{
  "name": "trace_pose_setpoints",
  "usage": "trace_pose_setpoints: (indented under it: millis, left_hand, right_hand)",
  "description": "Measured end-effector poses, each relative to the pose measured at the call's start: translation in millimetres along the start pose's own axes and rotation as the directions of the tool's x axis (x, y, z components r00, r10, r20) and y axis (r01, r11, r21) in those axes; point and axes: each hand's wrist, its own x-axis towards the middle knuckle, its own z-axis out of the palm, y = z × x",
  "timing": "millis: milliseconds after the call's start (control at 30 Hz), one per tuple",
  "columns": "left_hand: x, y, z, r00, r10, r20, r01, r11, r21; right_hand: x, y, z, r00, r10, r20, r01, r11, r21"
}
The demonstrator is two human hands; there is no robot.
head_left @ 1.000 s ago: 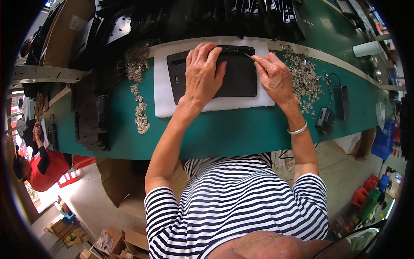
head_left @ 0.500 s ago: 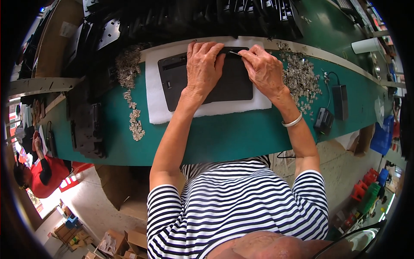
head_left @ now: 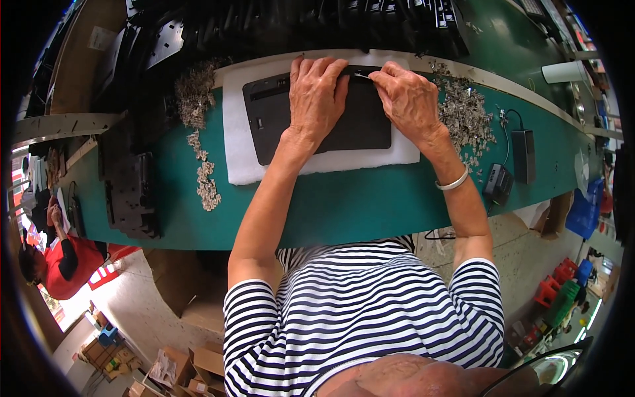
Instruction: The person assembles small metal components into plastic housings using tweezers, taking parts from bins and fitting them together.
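So there's a long green workbench (head_left: 370,205) running across the whole view, curved by the lens. On it sits a white foam pad (head_left: 238,152), and lying flat on that pad is the black plastic panel (head_left: 357,126) being worked on, sort of a rounded rectangle tray shape, right in the middle of the bench in front of the person in the striped shirt (head_left: 357,311).

Behind the bench there's a big stack of black parts (head_left: 297,26), and another dark stack (head_left: 129,195) sits on the bench's left end. Two heaps of small silvery metal clips: one to the left of the pad (head_left: 198,132), trailing down in a line, one to the right (head_left: 466,119). Further right, a black power adapter (head_left: 524,155) with its cable.

Left hand (head_left: 316,99) is spread flat, palm down, pressing on the panel's upper middle, fingertips at its far edge. Right hand (head_left: 410,99) is just beside it, fingers bunched, thumb and forefinger pinching a tiny metal clip (head_left: 360,75) right at the panel's top edge, almost touching the left fingertips. A silver bracelet (head_left: 453,182) is on the right wrist.
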Motion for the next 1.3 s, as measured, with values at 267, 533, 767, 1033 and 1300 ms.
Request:
trace_pose_setpoints:
  millis: [267, 533, 767, 1033, 1300]
  left_hand:
    - [-5, -4, 1, 0.999, 0.012, 0.042, -0.010, 0.999, -0.034]
    - [-5, -4, 2, 0.999, 0.025, 0.043, -0.023, 0.999, -0.038]
    - [-8, -4, 5, 0.999, 0.008, 0.036, -0.007, 1.000, -0.018]
    - [-7, -1, -7, 0.995, -0.007, 0.098, 0.002, 0.999, 0.047]
    - [-1, -14, -57, 1.000, 0.016, 0.027, -0.019, 0.995, 0.094]
  right_hand:
    - [20, -6, -7, 0.924, -0.305, 0.229, 0.371, 0.858, -0.356]
    - [42, -4, -4, 0.760, -0.520, 0.390, 0.650, 0.606, -0.459]
    - [39, -4, -8, 0.815, -0.455, 0.359, 0.574, 0.718, -0.394]
    - [-4, 6, -20, 1.000, 0.005, 0.027, -0.006, 0.998, 0.056]
    - [-16, 3, -9, 0.995, -0.014, -0.100, 0.026, 0.993, 0.113]
